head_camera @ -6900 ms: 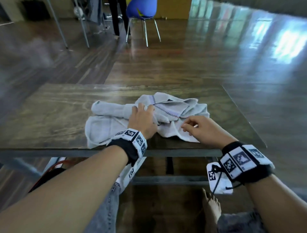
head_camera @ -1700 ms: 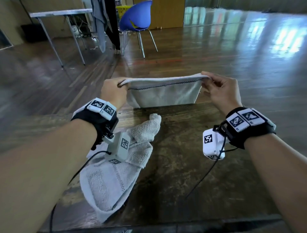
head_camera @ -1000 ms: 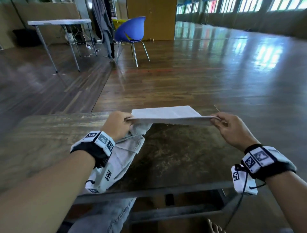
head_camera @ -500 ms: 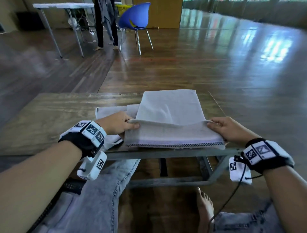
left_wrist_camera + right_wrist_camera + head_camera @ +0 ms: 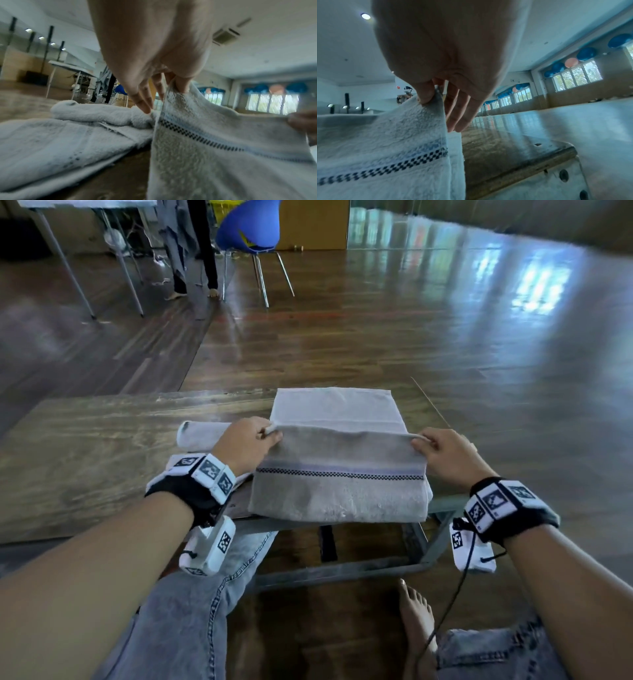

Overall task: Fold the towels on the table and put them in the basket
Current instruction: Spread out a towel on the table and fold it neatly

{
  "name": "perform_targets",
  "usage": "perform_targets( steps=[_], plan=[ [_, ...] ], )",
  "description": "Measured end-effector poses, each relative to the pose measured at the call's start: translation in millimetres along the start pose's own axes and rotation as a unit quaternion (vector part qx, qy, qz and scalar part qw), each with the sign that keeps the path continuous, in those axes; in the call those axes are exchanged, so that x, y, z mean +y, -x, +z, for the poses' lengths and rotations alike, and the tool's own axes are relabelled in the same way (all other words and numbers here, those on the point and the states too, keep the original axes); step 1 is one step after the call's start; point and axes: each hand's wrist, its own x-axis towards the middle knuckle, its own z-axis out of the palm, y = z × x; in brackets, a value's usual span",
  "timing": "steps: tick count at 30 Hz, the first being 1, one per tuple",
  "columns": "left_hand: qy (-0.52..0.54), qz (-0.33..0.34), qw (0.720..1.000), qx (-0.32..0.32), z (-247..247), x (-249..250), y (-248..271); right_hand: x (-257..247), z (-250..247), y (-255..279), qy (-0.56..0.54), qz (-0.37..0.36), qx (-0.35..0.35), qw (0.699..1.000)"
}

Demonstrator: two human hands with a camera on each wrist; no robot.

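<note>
A grey towel [image 5: 339, 474] with a checked stripe lies across the near right part of the wooden table [image 5: 102, 446], in the centre of the head view, its near edge hanging just past the table edge. The left hand [image 5: 245, 445] pinches the towel's raised fold at its left corner, thumb and forefinger closed on the cloth; in the left wrist view the other fingers [image 5: 145, 97] point down beside the fabric. The right hand [image 5: 445, 455] pinches the same fold at its right corner, and in the right wrist view the thumb presses the cloth while the remaining fingers [image 5: 462, 115] hang straight beside it. The fold is lifted slightly above the flat far half of the towel.

A second towel [image 5: 202, 434], bunched and partly rolled, lies just left of the first, behind the left hand; whether the two touch is hard to tell.

In the upper left of the head view stands a blue chair [image 5: 250, 227] on the wooden floor, with a person's legs [image 5: 191, 251] beside it.
</note>
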Motion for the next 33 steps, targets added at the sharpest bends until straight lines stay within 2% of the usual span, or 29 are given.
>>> perform_targets(
  steps=[2, 5, 10, 13, 15, 16, 19, 20, 22, 25, 27, 29, 31, 33],
  plan=[
    [-0.07, 0.025, 0.996, -0.059, 10, -4, -3, -1, 7, -1, 0.011, -0.007, -0.056, 0.998],
    [-0.148, 0.004, 0.98, -0.133, 19, -17, -2, -4, 14, -3, 0.054, 0.0, -0.187, 0.981],
    [-0.197, 0.004, 0.972, -0.126, 18, -30, 0, -13, -3, -21, 0.12, 0.022, -0.221, 0.968],
    [-0.195, 0.004, 0.972, -0.133, 10, -28, -9, -7, -12, -36, 0.055, 0.063, -0.255, 0.963],
    [-0.151, 0.002, 0.983, -0.102, 3, -24, -19, -7, -15, -47, 0.026, 0.066, -0.225, 0.972],
    [-0.109, 0.008, 0.992, -0.065, 0, -21, -25, -8, -16, -55, 0.019, 0.06, -0.195, 0.979],
    [-0.048, 0.032, 0.993, 0.104, -7, -8, -52, -10, -14, -79, -0.009, 0.035, -0.065, 0.997],
    [-0.046, 0.029, 0.989, 0.138, -8, -6, -65, -9, -13, -87, -0.013, 0.033, -0.019, 0.999],
    [-0.038, 0.009, 0.987, 0.157, -6, -5, -95, -5, -6, -105, -0.01, 0.038, 0.041, 0.998],
    [-0.061, -0.026, 0.986, 0.152, 5, -12, -142, 0, 10, -136, -0.005, 0.052, 0.076, 0.996],
    [-0.079, -0.047, 0.988, 0.127, 14, -20, -170, 4, 20, -160, 0.002, 0.059, 0.101, 0.993],
    [-0.118, -0.086, 0.989, 0.033, 23, -30, -190, 8, 30, -180, 0.007, 0.066, 0.087, 0.994],
    [-0.168, -0.101, 0.977, -0.086, 35, -38, -199, 13, 42, -190, 0.024, 0.062, -0.005, 0.998],
    [-0.188, -0.095, 0.97, -0.123, 42, -40, -199, 16, 54, -190, 0.04, 0.05, -0.08, 0.995]
  ],
)
